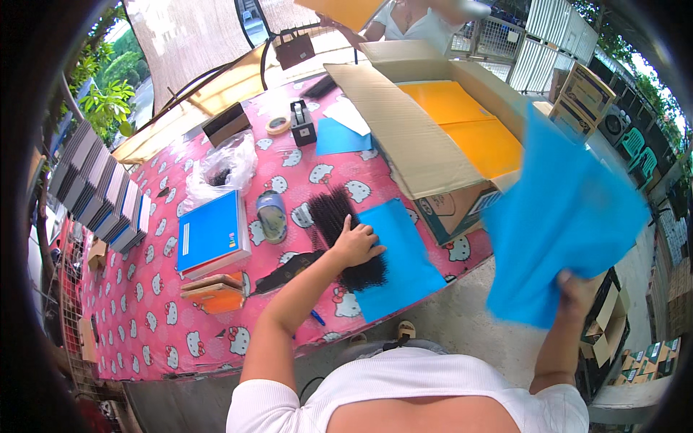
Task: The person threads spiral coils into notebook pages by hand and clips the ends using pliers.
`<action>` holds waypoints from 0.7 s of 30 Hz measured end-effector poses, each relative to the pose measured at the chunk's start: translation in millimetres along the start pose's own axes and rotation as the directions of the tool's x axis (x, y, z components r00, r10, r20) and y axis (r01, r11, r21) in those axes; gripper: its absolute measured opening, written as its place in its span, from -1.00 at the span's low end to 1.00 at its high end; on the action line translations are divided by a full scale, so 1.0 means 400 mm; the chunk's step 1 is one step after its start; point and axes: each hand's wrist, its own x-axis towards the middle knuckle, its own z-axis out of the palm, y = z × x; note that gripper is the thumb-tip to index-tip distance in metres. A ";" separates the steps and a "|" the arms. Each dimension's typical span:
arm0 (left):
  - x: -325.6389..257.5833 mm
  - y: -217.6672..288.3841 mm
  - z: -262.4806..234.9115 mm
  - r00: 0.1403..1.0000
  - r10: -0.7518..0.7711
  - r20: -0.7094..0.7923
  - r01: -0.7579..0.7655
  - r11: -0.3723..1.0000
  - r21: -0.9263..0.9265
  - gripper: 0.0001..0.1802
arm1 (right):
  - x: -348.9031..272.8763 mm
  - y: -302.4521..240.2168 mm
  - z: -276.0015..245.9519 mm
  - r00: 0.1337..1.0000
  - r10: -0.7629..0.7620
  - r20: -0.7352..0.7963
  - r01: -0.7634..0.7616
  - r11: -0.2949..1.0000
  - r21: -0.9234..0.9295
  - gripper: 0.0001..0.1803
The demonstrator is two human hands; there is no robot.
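Note:
My left hand (pixel 356 243) lies on a pile of black spiral binding coils (pixel 330 214), its fingers spread over them. Part of the pile covers a flat blue sheet (pixel 406 263) at the table's near right edge. Raised off to the right, another blue sheet (pixel 563 209) is pinched at its lower edge by my right hand (pixel 575 294). It is slightly blurred and bends as it hangs in the air. Left of the coils are a clear oval container (pixel 271 218) and a thick blue-covered book or stack (pixel 211 232).
An open carton (pixel 404 137) holds orange covers (pixel 476 141). On the pink patterned tablecloth (pixel 144 317) are stacked notebooks (pixel 108 191), a plastic bag (pixel 234 169), a tape roll (pixel 278 125) and an orange bundle (pixel 214 294). A person across the table holds an orange sheet (pixel 343 11).

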 end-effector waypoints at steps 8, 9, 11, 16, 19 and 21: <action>-0.063 -0.115 0.092 0.977 0.083 -0.196 -0.101 0.991 -0.084 -0.57 | -0.096 0.253 0.458 0.593 -0.065 0.803 0.619 0.675 -0.402 -0.47; -0.082 -0.163 0.126 0.945 0.212 -0.249 -0.233 0.970 -0.061 -0.59 | -0.077 0.247 0.546 0.562 -0.191 0.805 0.728 0.576 -0.372 -0.47; -0.090 -0.204 0.158 0.953 0.173 -0.250 -0.240 0.932 -0.271 -0.57 | -0.033 0.325 0.631 0.504 -0.140 0.852 0.820 0.389 -0.421 -0.47; -0.056 -0.103 0.021 0.998 0.051 -0.045 -0.052 0.999 -0.016 -0.52 | 0.044 0.647 0.492 0.643 0.251 0.723 0.725 0.105 -0.681 -0.48; -0.079 -0.135 -0.029 0.998 0.011 0.059 -0.002 0.989 -0.151 -0.53 | 0.029 0.658 0.490 0.634 0.283 0.719 0.731 0.082 -0.677 -0.50; -0.068 -0.157 -0.031 0.988 0.031 0.154 -0.001 0.981 -0.193 -0.56 | 0.023 0.662 0.474 0.639 0.285 0.714 0.734 0.051 -0.677 -0.52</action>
